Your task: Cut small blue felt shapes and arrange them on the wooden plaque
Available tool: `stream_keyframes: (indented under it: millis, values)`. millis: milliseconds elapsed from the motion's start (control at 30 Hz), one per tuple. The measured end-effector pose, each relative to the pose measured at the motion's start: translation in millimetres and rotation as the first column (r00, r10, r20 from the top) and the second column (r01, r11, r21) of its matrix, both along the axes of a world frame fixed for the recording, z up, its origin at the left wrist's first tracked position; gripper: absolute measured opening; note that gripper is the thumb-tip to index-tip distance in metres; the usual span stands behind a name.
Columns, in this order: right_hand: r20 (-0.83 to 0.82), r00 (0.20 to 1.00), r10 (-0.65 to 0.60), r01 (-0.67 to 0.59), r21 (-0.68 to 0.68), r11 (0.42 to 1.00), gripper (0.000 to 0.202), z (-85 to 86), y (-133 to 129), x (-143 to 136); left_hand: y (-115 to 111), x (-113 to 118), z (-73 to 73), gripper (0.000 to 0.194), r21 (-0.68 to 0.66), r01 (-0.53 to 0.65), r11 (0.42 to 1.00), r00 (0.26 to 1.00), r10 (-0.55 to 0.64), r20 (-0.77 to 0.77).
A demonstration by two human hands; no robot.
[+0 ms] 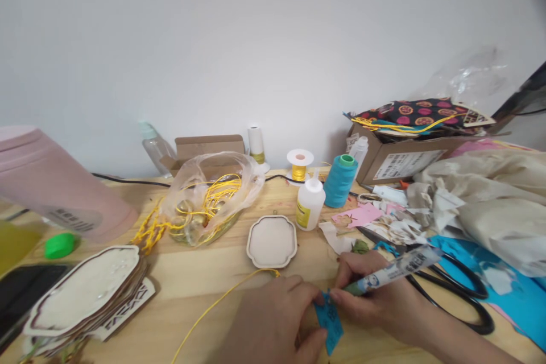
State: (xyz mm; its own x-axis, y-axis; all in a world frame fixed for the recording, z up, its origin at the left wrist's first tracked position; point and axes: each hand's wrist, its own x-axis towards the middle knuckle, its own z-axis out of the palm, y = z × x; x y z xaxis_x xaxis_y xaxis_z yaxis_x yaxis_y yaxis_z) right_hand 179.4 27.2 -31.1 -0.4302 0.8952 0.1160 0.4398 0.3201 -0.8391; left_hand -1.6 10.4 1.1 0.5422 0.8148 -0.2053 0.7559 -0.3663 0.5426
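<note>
My left hand [277,318] rests low in the middle of the head view, thumb and fingers closed on a small blue piece [329,323] with dark markings. Just to its right, my right hand [375,296] grips a pen [396,270] with a pale printed barrel; its tip is hidden by the fingers, which meet the blue piece's upper edge. Above my left hand lies a white scalloped plaque [272,241] with a small loop at its top. A yellow cord [213,302] curves from beside the left hand toward the bottom edge.
Stacked plaques [87,290] lie left, near a pink tumbler [63,182]. Behind are a plastic bag [251,182] with yellow cord, a glue bottle [310,205] and a blue thread cone [340,182]. Black scissors [482,313], a cardboard box [371,153] and fabric [495,205] occupy the right.
</note>
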Motion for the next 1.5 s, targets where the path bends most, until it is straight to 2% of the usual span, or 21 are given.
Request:
stream_keyframes:
  millis: [200,467,867,1000,1100,1233,1367,1500]
  values:
    - [-0.014,1.0,-0.004,0.004,0.014,1.0,0.018,-2.0,-0.9,0.9,0.2,0.1,0.5,0.021,-0.005,-0.003,1.0,1.0,0.003,0.009]
    - [0.002,0.999,-0.052,0.052,-0.002,0.999,0.021,0.7,-0.6,-1.3,-0.4,-0.3,1.5,0.022,-0.017,-0.013,1.0,1.0,0.014,0.016]
    - [-0.035,0.998,-0.05,0.049,-0.005,0.999,0.023,0.6,1.0,0.1,0.2,0.0,-0.5,0.023,-0.019,-0.009,1.0,1.0,0.009,0.009]
    - [-0.108,0.988,-0.109,0.095,-0.124,0.988,0.021,3.5,1.3,1.3,0.4,-0.7,-1.0,0.024,-0.023,-0.015,1.0,1.0,0.015,0.024]
    - [-0.221,0.961,-0.165,0.105,-0.258,0.96,0.022,4.7,1.8,2.3,-0.1,-1.5,-1.3,0.025,-0.035,-0.024,0.999,0.998,0.026,0.05]
    - [-0.289,0.932,-0.218,0.107,-0.356,0.928,0.028,8.7,2.9,1.8,-0.7,-1.8,-1.3,0.025,-0.015,-0.038,0.999,0.996,0.039,0.084]
    - [-0.335,0.908,-0.254,0.107,-0.4,0.91,0.032,13.7,4.4,0.0,-2.6,-3.7,-0.5,0.024,-0.015,-0.082,0.997,0.991,0.083,0.108]
    - [-0.389,0.882,-0.267,0.113,-0.374,0.921,0.026,15.6,4.8,-0.6,-4.3,-6.4,-1.0,0.023,-0.075,-0.104,0.992,0.978,0.116,0.171]
